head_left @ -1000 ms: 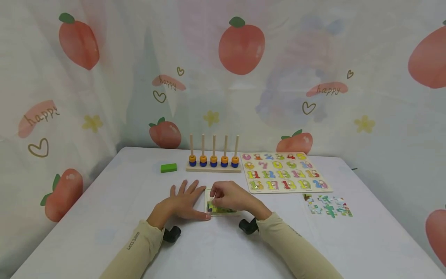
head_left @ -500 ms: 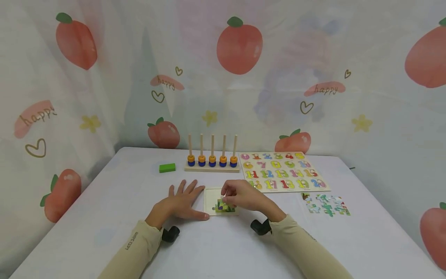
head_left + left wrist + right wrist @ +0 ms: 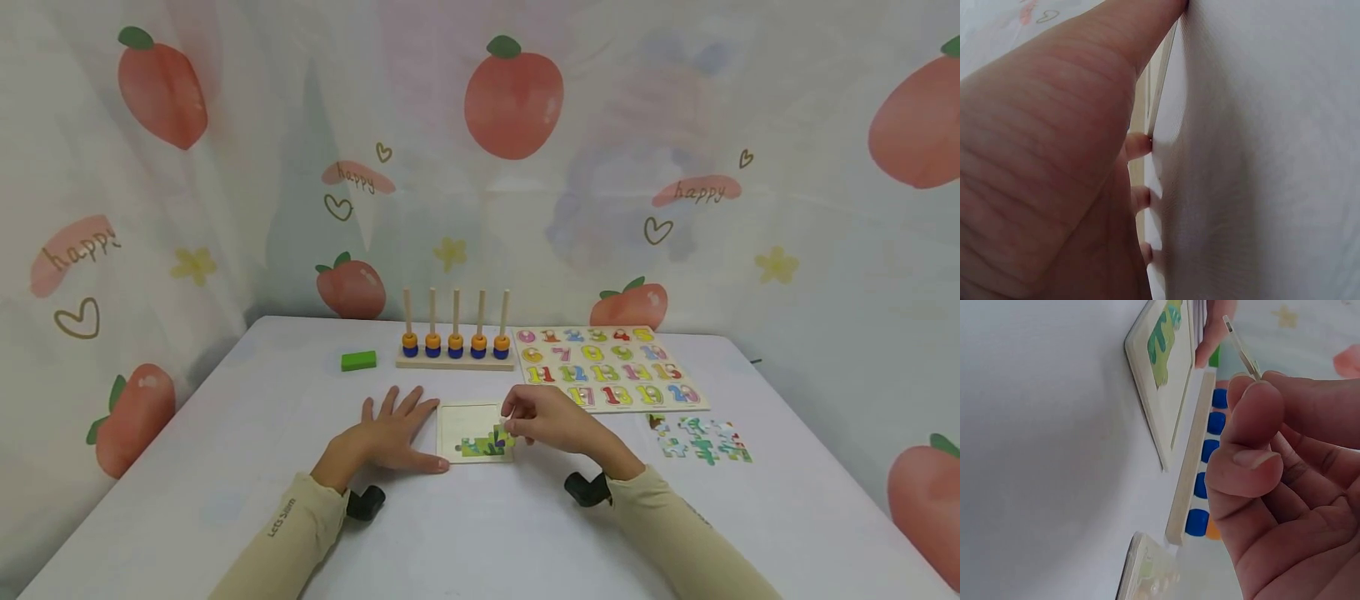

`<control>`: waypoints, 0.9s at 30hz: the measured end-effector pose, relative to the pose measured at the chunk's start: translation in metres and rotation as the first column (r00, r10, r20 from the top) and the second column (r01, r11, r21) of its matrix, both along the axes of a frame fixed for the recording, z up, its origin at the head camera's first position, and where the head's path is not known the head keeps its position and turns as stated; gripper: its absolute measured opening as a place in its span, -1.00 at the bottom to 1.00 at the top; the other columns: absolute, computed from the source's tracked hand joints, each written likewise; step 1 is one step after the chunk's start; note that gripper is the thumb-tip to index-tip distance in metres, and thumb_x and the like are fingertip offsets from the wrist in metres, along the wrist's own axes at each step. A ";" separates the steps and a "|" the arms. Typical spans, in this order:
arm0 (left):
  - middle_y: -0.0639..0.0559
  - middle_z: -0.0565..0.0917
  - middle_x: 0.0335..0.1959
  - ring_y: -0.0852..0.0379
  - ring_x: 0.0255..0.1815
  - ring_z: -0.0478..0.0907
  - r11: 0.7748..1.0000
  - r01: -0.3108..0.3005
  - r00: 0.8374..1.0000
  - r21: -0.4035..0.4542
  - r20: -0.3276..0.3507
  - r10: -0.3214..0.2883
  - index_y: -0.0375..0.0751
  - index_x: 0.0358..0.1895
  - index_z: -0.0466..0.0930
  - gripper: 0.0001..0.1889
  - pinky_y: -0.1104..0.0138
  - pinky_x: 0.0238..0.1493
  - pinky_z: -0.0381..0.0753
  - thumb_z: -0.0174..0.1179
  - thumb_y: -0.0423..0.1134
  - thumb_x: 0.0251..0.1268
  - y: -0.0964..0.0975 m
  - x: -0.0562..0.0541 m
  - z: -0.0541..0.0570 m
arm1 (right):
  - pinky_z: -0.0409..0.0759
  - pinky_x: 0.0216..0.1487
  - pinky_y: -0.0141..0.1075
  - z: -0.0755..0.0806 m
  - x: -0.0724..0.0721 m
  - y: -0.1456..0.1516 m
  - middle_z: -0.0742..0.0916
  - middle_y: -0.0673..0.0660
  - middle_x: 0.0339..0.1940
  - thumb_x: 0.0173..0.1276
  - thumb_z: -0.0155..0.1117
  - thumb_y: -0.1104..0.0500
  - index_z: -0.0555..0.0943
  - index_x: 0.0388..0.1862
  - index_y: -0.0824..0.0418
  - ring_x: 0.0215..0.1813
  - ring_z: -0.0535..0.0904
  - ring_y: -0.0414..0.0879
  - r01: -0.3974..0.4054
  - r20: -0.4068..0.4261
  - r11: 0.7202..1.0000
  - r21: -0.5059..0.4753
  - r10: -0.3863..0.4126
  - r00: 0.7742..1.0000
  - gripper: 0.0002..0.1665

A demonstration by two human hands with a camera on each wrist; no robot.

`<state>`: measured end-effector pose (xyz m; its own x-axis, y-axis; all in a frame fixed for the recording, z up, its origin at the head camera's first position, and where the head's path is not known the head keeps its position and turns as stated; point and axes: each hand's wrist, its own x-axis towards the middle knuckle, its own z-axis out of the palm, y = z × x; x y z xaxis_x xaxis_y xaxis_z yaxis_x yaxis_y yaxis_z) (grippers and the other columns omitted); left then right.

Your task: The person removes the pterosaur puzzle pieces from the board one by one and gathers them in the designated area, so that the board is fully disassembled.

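A pale puzzle tray (image 3: 465, 417) lies in front of me, with joined green puzzle pieces (image 3: 474, 448) along its near side. My left hand (image 3: 388, 437) lies spread on the table, thumb and forefinger touching the tray's left edge; the left wrist view shows the fingers (image 3: 1140, 147) against that edge. Over the tray's right side, my right hand (image 3: 553, 421) pinches one puzzle piece (image 3: 1242, 350) between thumb and fingertips. In the right wrist view this piece appears edge-on, raised off the tray.
Loose puzzle pieces (image 3: 705, 440) lie at the right. Behind the tray stand a pegged bead counter (image 3: 456, 364), a number board (image 3: 615, 373) and a green block (image 3: 358, 361). A printed curtain (image 3: 517, 225) hangs at the table's back.
My right hand has moved rightward across the tray with the puzzle piece, uncovering the tray's left and middle parts. My left hand has stayed in place.
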<state>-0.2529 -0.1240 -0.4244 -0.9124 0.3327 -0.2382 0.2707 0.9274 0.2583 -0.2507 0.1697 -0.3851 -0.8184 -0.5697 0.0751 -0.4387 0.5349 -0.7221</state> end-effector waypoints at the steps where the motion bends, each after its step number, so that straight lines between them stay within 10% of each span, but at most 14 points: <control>1: -0.16 -0.05 0.78 -0.41 0.74 -0.28 1.000 0.001 1.000 0.002 -0.002 -0.001 0.06 0.75 0.11 0.16 -0.45 0.55 -0.35 0.33 0.52 0.17 0.000 0.000 0.000 | 0.67 -0.33 -0.26 0.000 0.000 0.002 0.71 0.01 -0.37 0.52 0.40 0.30 0.64 -0.10 0.26 -0.42 0.63 -0.10 0.001 -0.002 1.000 0.001 -0.001 1.000 -0.92; 27: -0.16 -0.11 0.79 -0.38 0.75 -0.36 1.000 0.006 1.000 0.013 0.029 -0.006 0.05 0.76 0.07 0.18 -0.43 0.55 -0.44 0.30 0.55 0.18 -0.001 -0.001 0.001 | 0.62 -0.33 -0.27 0.005 0.016 0.071 0.71 0.07 -0.33 0.52 0.34 0.34 0.64 -0.05 0.30 -0.39 0.62 -0.04 0.097 0.010 0.995 -0.008 -0.097 0.995 -0.90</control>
<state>-0.2539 -0.1250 -0.4234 -0.9033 0.3414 -0.2599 0.2686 0.9223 0.2778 -0.2348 0.2403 -0.3800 -0.8704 -0.4871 0.0720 -0.3785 0.5683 -0.7306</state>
